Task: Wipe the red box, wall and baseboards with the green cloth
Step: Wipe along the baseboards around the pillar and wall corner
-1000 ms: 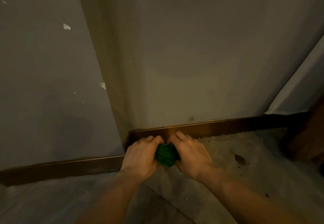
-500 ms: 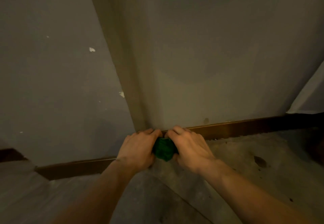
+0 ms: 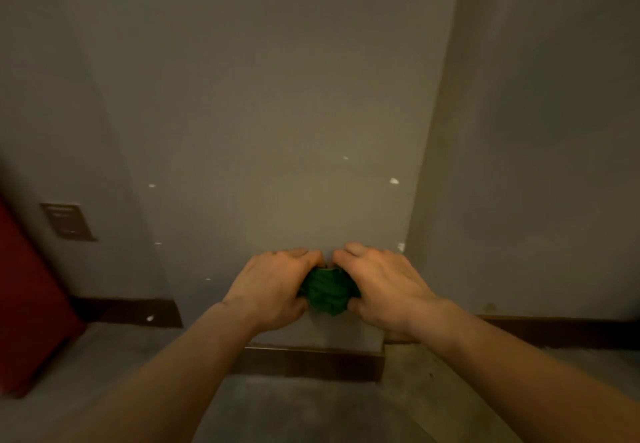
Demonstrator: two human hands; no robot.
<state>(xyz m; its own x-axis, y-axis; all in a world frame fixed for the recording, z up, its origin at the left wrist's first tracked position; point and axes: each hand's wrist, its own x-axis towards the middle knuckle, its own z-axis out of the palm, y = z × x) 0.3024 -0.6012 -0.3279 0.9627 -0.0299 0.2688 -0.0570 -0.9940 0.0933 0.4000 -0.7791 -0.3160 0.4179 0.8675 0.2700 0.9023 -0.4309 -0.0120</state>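
Note:
A bunched green cloth [image 3: 327, 290] is pressed against the grey wall [image 3: 277, 130] of a projecting pillar, a little above the dark brown baseboard [image 3: 311, 361]. My left hand [image 3: 273, 286] grips the cloth from the left and my right hand [image 3: 384, 283] grips it from the right, fingertips nearly touching above it. A red box [image 3: 31, 304] stands on the floor at the far left edge, partly cut off by the frame.
A small metal wall plate [image 3: 67, 221] sits low on the left wall near the red box. More baseboard [image 3: 128, 311] runs along the recessed left wall and another stretch of baseboard [image 3: 561, 330] along the right wall. Grey concrete floor [image 3: 311, 408] lies below. Small white chips dot the wall.
The view has swung left, bringing the red box and wall plate into sight. Both hands and the cloth have risen from the baseboard onto the pillar's wall face.

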